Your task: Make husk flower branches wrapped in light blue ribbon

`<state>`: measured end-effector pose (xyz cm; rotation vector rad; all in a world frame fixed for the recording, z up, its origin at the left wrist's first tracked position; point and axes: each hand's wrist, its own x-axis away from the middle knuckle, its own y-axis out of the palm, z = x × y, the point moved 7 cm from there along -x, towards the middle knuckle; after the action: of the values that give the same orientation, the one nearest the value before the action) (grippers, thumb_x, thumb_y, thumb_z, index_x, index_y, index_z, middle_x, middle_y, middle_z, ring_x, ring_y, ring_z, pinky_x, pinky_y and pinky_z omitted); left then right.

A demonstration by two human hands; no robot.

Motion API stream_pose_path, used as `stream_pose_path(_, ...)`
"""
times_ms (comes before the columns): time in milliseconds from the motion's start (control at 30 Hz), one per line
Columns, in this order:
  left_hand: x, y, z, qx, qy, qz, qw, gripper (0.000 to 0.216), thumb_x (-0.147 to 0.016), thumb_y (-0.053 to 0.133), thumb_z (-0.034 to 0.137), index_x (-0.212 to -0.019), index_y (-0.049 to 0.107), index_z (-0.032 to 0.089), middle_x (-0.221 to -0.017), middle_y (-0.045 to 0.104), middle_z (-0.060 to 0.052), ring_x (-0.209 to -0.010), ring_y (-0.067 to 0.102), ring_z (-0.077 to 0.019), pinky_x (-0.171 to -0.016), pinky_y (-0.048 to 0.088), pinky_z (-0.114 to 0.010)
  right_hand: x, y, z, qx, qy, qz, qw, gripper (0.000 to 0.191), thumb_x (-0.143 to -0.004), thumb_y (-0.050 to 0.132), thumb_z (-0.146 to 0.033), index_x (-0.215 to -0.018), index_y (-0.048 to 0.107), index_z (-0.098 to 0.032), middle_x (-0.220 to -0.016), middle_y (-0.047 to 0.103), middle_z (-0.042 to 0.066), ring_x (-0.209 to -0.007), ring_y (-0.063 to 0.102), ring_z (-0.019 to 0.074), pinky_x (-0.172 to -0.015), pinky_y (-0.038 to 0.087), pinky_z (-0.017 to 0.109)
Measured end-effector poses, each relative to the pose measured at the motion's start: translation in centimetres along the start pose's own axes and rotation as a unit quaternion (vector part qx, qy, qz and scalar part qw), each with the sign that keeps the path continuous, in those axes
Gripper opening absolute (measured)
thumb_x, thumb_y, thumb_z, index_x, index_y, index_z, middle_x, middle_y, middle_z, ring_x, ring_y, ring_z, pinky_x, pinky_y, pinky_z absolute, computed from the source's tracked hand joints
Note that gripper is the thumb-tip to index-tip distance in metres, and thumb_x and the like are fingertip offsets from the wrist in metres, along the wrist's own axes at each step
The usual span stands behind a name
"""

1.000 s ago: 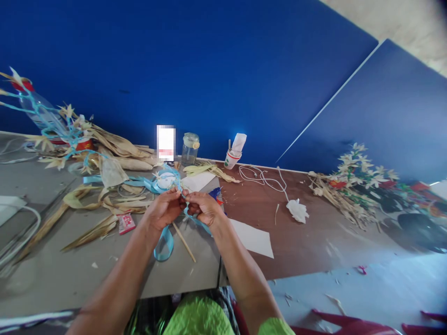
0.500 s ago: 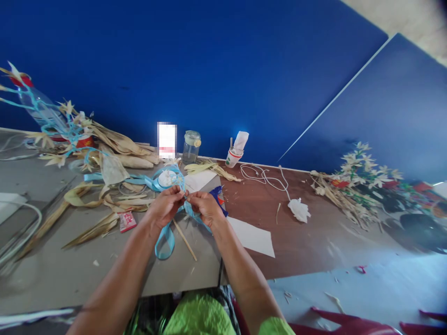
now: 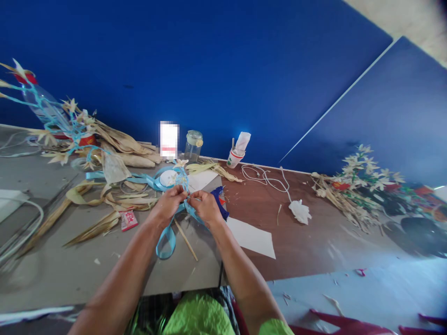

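Note:
Both hands meet over the grey table, fingertips nearly touching. My left hand [image 3: 172, 203] is closed in a pinch on the blue-wrapped stem of a small spray of pale husk flowers [image 3: 180, 164], which rises above the fingers. Just beside it, my right hand [image 3: 206, 205] pinches the light blue ribbon [image 3: 165, 249] close to the stem; the exact contact is partly hidden by the fingers. A loop of that ribbon hangs below the left hand, and more lies behind on the table. Under the hands rests a thin wooden stick [image 3: 186, 240].
Dried corn husks [image 3: 94, 228] and a red packet [image 3: 128, 220] lie left. Behind stand a lidded jar [image 3: 193, 146] and a white cup [image 3: 234, 158]. White paper [image 3: 252, 237], a cable [image 3: 265, 177] and crumpled tissue [image 3: 300, 211] are right. A finished-looking flower bunch [image 3: 363, 170] stands far right.
My hands have shifted slightly at the stem, and the flower spray shows more upright above the fingers. The whole view has moved a little.

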<state>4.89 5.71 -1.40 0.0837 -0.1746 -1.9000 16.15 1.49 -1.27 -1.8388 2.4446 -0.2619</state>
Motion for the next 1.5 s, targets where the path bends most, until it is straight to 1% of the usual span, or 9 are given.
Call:
stream_pose_path(100,-0.1,0.0,0.1,-0.066,0.012,0.001,0.998,0.017,-0.062,0.06,0.029,-0.055,0.048,0.018,-0.054,0.043,0.005,-0.057,0.04,-0.0116,-0.057,0.03,-0.025,0.0,-0.1,-0.7,0.087,-0.053,0.013,0.995,0.006,-0.065,0.056,-0.02,-0.065,0.06,-0.015,-0.063,0.061,-0.001,-0.062,0.055,0.0126,-0.061,0.04,0.023)
stream_pose_path(233,-0.3,-0.2,-0.1,-0.12,0.025,0.021,0.992,0.014,-0.064,0.057,0.027,-0.056,0.05,0.018,-0.054,0.044,0.005,-0.057,0.039,-0.0121,-0.056,0.028,-0.026,0.3,-0.1,-1.2,0.166,-0.075,0.032,0.983,0.01,-0.067,0.053,-0.018,-0.068,0.063,-0.016,-0.07,0.066,0.003,-0.067,0.059,0.0151,-0.066,0.042,0.024)
stream_pose_path(367,-0.2,-0.1,-0.2,-0.079,0.028,0.047,0.995,0.014,-0.064,0.06,0.028,-0.057,0.052,0.017,-0.055,0.047,0.005,-0.058,0.042,-0.0117,-0.057,0.031,-0.025,0.7,-0.1,-1.5,0.199,-0.078,0.061,0.975,0.014,-0.068,0.052,-0.02,-0.072,0.064,-0.016,-0.068,0.065,0.003,-0.065,0.057,0.0151,-0.063,0.041,0.024)
stream_pose_path(467,0.0,0.3,-0.3,0.017,-0.01,0.039,0.999,0.014,-0.06,0.065,0.026,-0.06,0.055,0.016,-0.055,0.049,0.005,-0.057,0.045,-0.0107,-0.059,0.034,-0.024,1.0,-0.2,-1.7,0.19,-0.077,0.077,0.976,0.015,-0.067,0.051,-0.022,-0.073,0.064,-0.016,-0.065,0.063,0.002,-0.061,0.054,0.0141,-0.06,0.04,0.023)
stream_pose_path(600,0.4,1.0,0.0,0.15,-0.047,-0.007,0.988,0.014,-0.057,0.069,0.019,-0.068,0.062,0.014,-0.065,0.059,0.001,-0.064,0.053,-0.0114,-0.067,0.04,-0.024,1.1,-0.6,-2.1,0.153,-0.087,0.091,0.98,0.016,-0.068,0.049,-0.024,-0.072,0.062,-0.016,-0.064,0.06,0.0,-0.058,0.05,0.0121,-0.058,0.039,0.022)
stream_pose_path(767,0.4,1.2,-0.5,0.234,-0.086,-0.033,0.968,0.016,-0.058,0.07,0.012,-0.074,0.069,0.011,-0.069,0.065,-0.004,-0.065,0.057,-0.0116,-0.071,0.044,-0.025,0.9,-0.9,-1.7,0.104,-0.085,0.081,0.988,0.017,-0.069,0.05,-0.029,-0.074,0.06,-0.016,-0.059,0.053,-0.003,-0.055,0.043,0.0104,-0.052,0.035,0.021)
stream_pose_path(967,0.4,1.6,-1.1,0.265,-0.104,-0.072,0.956,0.019,-0.058,0.075,0.014,-0.077,0.071,0.01,-0.068,0.066,-0.004,-0.063,0.058,-0.011,-0.068,0.045,-0.024,0.7,-0.7,-1.0,0.044,-0.064,0.056,0.995,0.018,-0.067,0.052,-0.03,-0.074,0.058,-0.015,-0.056,0.048,-0.004,-0.052,0.038,0.0092,-0.049,0.034,0.02)
stream_pose_path(1133,0.5,1.7,-0.6,0.276,-0.089,-0.084,0.953,0.015,-0.056,0.078,0.015,-0.066,0.068,0.011,-0.069,0.067,-0.004,-0.066,0.058,-0.0107,-0.068,0.044,-0.023,0.5,-0.5,-0.9,-0.01,-0.046,0.034,0.998,0.018,-0.064,0.051,-0.029,-0.073,0.059,-0.015,-0.057,0.05,-0.003,-0.051,0.037,0.0089,-0.05,0.035,0.02)
stream_pose_path(1500,0.1,1.2,-0.5,0.195,-0.065,-0.066,0.976,0.028,-0.051,0.082,0.027,-0.057,0.058,0.013,-0.058,0.06,0.0,-0.056,0.051,-0.0092,-0.059,0.039,-0.023,0.4,-0.4,-1.2,0.018,-0.076,0.03,0.997,0.017,-0.066,0.056,-0.032,-0.067,0.059,-0.015,-0.064,0.059,-0.001,-0.062,0.05,0.0116,-0.061,0.041,0.022)
